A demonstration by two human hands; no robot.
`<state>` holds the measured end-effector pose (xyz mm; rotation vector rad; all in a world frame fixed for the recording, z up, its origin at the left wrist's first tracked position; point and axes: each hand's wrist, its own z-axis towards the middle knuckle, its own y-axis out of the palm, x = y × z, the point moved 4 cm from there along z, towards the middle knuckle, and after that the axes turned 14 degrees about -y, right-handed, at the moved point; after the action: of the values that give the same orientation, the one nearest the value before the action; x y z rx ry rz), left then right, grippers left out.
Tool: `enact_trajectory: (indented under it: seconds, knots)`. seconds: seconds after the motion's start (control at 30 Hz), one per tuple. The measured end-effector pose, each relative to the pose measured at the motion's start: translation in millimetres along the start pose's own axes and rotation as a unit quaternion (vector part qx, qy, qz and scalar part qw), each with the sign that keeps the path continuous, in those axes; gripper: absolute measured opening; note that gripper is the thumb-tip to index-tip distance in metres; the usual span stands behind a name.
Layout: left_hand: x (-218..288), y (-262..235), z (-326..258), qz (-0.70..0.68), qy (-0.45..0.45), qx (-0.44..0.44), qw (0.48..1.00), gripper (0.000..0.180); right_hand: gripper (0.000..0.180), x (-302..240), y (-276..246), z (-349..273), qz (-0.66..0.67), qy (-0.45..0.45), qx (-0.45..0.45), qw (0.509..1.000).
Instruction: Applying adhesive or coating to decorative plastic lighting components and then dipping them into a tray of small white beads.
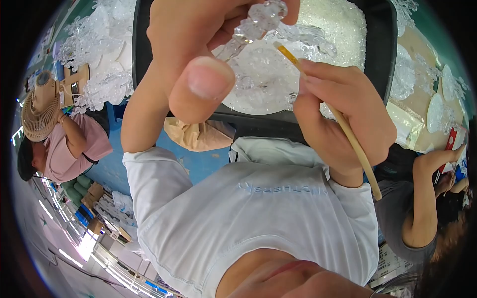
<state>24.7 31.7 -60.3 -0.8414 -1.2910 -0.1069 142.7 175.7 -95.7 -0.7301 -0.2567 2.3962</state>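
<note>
My left hand (186, 54) is closed, pinching a transparent piece of faceted, bead-like lumps (266, 17) between thumb and fingers. From that piece, or just behind it, a transparent branch (313, 39) reaches right; I cannot tell whether they are joined. A thin tan stick (355, 141) with an amber tip is gripped in my right hand (353, 107), its tip pointing up and left, close to the transparent piece. Whether tip and piece touch is not plain. Both hands are above a black tray (390, 54) holding small glittering transparent granules (343, 25).
Transparent plastic-looking pieces (102, 54) are heaped left of the tray, with more pieces (405, 74) on the right. Brown paper (196, 134) lies below the tray. A person in pink (79, 141) sits at left by a fan (39, 109); another person's arm (425, 198) shows at right.
</note>
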Motion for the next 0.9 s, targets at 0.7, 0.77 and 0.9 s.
enact_trajectory:
  seconds: [0.7, 0.77, 0.9]
  knots:
    - [-15.2, -4.7, 2.9, -0.093, 0.102, -0.051, 0.989, 0.036, 0.023, -2.8, -14.3, -1.7, 0.020, -0.008, 0.048, 0.999]
    - [-17.5, -5.8, 4.5, -0.115, 0.179, -0.095, 0.973, 0.036, 0.021, -1.3, -9.3, -0.7, 0.063, 0.001, 0.012, 0.998]
    - [-20.6, -1.9, 4.4, -0.138, 0.188, -0.069, 0.970, 0.033, 0.020, -0.6, -11.7, -4.5, 0.051, -0.010, 0.038, 0.998]
